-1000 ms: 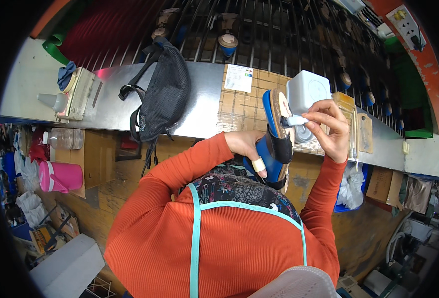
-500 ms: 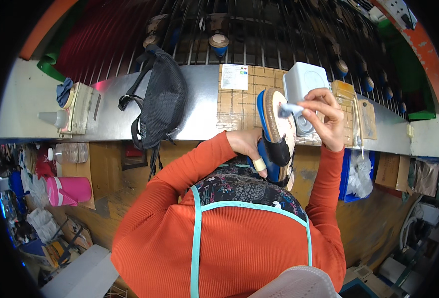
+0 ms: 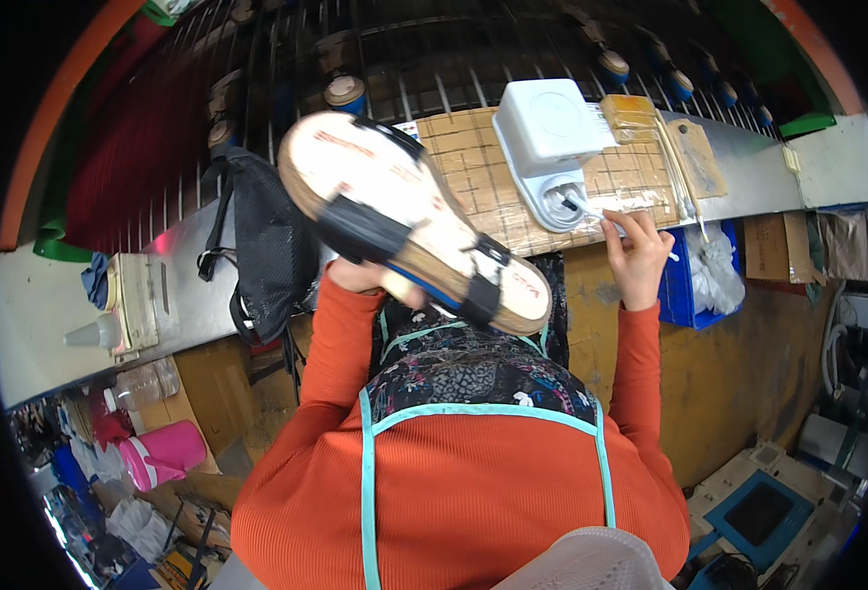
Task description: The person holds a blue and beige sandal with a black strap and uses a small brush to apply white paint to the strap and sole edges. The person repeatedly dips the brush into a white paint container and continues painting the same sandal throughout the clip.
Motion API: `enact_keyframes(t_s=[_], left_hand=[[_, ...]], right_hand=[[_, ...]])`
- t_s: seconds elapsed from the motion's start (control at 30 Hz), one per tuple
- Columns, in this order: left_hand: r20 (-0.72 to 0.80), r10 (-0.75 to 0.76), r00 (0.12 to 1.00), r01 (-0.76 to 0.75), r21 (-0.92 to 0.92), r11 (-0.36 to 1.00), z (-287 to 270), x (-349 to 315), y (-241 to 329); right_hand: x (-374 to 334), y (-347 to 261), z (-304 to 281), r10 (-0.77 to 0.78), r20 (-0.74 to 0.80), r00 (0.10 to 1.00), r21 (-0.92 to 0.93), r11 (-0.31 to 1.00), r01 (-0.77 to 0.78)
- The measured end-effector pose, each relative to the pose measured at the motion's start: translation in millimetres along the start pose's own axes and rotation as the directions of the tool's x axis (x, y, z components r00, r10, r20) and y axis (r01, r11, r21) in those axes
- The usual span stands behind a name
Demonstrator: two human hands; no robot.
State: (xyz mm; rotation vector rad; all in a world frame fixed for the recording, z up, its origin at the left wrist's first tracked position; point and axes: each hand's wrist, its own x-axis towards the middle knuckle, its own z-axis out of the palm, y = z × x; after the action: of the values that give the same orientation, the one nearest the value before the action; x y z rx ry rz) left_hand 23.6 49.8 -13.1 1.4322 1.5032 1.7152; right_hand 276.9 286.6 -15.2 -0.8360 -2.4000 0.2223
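Motion blur on the bright sandal point(image 3: 444, 241), dim rack point(image 3: 442, 93), black fisheye rim

Sandal point(image 3: 432, 234) before me, left of the container point(image 3: 544, 123) — brush tip point(image 3: 574, 204) in its cup point(image 3: 550, 215). Bag point(image 3: 275, 236) on the surface point(image 3: 186, 295), left of both.

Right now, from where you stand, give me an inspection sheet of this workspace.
Surface: metal bench, partly covered by a brown lined sheet.
Job's things: sandal, tilted, insole showing; brush, tip at the round cup of a white container.
Clutter: black mesh bag, yellow block.
Grips: left grip holds the sandal; right grip pinches the brush.
Cables: pale hose or cable, far right; unclear which.
Surroundings: barred rack with shoes; blue bin; pink container, lower left.
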Motion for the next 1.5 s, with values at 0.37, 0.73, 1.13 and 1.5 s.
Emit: enact_keyframes(t_s=[0.37,0.73,1.13,1.5], left_hand=[[0.210,-0.294,0.932,0.290,-0.920,0.263,-8.9,7.5,15.0],[0.114,-0.496,0.861,0.210,-0.967,0.142,1.2,-3.5,-1.6],[0.124,-0.414,0.902,0.237,-0.942,0.236,5.0,10.7,1.8],[-0.019,-0.441,0.897,0.293,-0.722,0.627,48.5,39.5,12.7]], right_hand=[[18.6,1.8,22.4,-0.287,-0.011,0.958,-0.227,0.934,0.277],[29.0,7.6,18.0,-0.309,0.009,0.951,-0.167,0.937,0.306],[29.7,28.3,-0.1,0.075,0.367,0.927,0.347,0.914,-0.211],[30.9,-93.8,-22.7,-0.005,-0.269,0.963,0.506,0.850,0.145]])
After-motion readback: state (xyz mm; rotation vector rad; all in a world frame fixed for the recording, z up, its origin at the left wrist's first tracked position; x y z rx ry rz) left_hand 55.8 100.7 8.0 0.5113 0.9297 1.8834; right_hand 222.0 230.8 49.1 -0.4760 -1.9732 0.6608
